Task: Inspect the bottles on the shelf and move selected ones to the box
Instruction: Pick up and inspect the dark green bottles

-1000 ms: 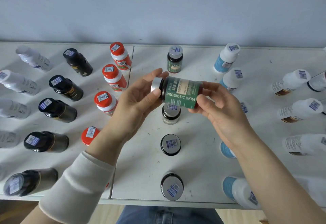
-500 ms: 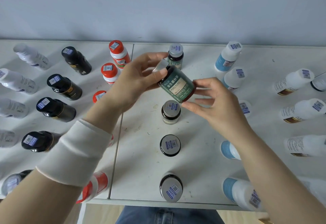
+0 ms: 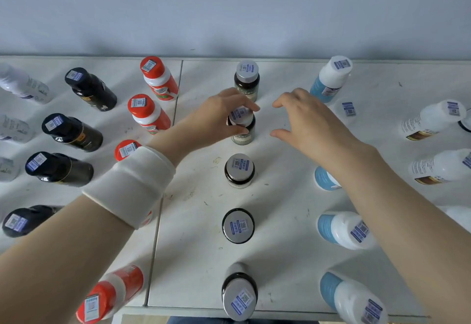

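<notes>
A dark probiotic bottle (image 3: 243, 133) with a silver cap stands upright on the white shelf (image 3: 280, 201), second from the back in the middle column. My left hand (image 3: 219, 117) grips its cap from above with thumb and fingers. My right hand (image 3: 303, 122) hovers just to the right of it, fingers spread, holding nothing. More dark silver-capped bottles stand in the same column: one behind (image 3: 246, 79), and others in front (image 3: 239, 170), (image 3: 238, 225), (image 3: 239, 293).
Red-capped bottles (image 3: 149, 113) and black bottles (image 3: 72, 131) fill the left side, with white ones at the far left. Blue-and-white bottles (image 3: 331, 79) and white bottles (image 3: 433, 119) stand on the right. A wall rises behind the shelf. No box is in view.
The bottle, held tilted in both hands above the shelf before, now stands upright in the middle column. My right hand has let go and moved off to the right.
</notes>
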Demonstrator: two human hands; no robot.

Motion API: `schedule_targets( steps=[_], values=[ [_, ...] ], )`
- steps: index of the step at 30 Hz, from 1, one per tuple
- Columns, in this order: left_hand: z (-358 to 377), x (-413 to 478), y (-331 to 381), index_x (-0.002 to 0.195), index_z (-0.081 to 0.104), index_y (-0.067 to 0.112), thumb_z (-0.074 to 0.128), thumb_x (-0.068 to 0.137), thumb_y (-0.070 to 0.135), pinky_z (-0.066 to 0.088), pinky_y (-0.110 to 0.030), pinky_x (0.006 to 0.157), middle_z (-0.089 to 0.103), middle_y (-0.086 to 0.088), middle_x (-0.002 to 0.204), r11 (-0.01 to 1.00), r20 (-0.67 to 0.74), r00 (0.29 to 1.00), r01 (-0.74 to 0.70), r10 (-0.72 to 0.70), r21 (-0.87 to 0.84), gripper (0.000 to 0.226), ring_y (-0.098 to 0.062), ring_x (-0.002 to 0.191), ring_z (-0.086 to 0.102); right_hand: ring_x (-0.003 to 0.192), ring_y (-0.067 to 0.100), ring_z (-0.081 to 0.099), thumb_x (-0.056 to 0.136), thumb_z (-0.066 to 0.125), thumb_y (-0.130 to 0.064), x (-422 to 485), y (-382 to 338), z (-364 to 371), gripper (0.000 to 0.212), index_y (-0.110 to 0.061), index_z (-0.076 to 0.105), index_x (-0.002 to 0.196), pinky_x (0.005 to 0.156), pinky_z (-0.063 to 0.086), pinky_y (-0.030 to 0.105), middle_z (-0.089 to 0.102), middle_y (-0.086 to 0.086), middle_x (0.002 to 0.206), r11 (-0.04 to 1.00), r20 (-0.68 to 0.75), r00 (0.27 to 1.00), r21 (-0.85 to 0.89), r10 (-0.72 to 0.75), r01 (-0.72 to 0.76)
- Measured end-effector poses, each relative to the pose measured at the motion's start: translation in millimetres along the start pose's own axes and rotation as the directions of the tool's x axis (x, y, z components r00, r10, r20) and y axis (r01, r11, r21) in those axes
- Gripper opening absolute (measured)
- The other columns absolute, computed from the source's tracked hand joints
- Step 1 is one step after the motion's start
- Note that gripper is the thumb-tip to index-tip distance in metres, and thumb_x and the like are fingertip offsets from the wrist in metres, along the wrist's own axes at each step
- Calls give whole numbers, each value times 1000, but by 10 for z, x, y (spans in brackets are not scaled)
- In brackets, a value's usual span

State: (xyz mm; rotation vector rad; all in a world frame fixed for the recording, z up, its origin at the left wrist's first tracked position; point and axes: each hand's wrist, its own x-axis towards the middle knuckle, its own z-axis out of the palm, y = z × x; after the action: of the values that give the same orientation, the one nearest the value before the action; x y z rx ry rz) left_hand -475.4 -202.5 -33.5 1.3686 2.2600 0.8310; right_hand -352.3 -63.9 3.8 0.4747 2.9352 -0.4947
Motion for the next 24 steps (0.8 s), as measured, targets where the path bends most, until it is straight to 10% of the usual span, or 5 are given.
schedule_targets(
  steps=[7,13,16,21,24],
  values=[
    [66,-2,-92,124,54,22,73,78,20,44,-30,92,51,-3,122,997,5,998,-58,58,43,50,-15,109,51,115,30,46,84,65,-23,117,11,3,52,-9,44,129,91,37,35,45,14,125,1000,17,1000,-19,-1,2],
    [-84,340,-182,124,53,15,67,79,35,41,-32,95,53,-8,120,996,-322,947,29,0,84,51,-24,112,50,115,28,45,85,63,-27,200,59,-24,50,-11,45,128,89,36,32,46,12,125,1000,-21,1000,-5,-7,7],
    [-25,631,-246,127,49,19,73,77,28,36,-33,98,49,-12,122,979,-189,972,164,-139,125,55,-30,116,46,116,27,46,86,62,-27,263,78,-16,48,-11,45,128,89,34,29,47,11,126,1000,-32,999,29,-4,4],
    [-125,637,-215,116,50,17,73,76,15,48,-24,82,54,-3,111,963,-231,938,233,-260,-135,46,-16,89,58,115,23,50,88,59,-32,297,131,22,47,-12,46,128,92,35,27,52,9,126,976,-77,996,214,51,-33],
    [-285,350,-99,106,46,24,74,76,14,53,-25,81,54,-1,107,848,-182,943,152,-278,-507,42,-13,87,60,103,16,59,89,53,-40,301,93,11,51,-18,40,133,89,44,27,55,0,122,780,-77,972,612,222,-130]
  ],
)
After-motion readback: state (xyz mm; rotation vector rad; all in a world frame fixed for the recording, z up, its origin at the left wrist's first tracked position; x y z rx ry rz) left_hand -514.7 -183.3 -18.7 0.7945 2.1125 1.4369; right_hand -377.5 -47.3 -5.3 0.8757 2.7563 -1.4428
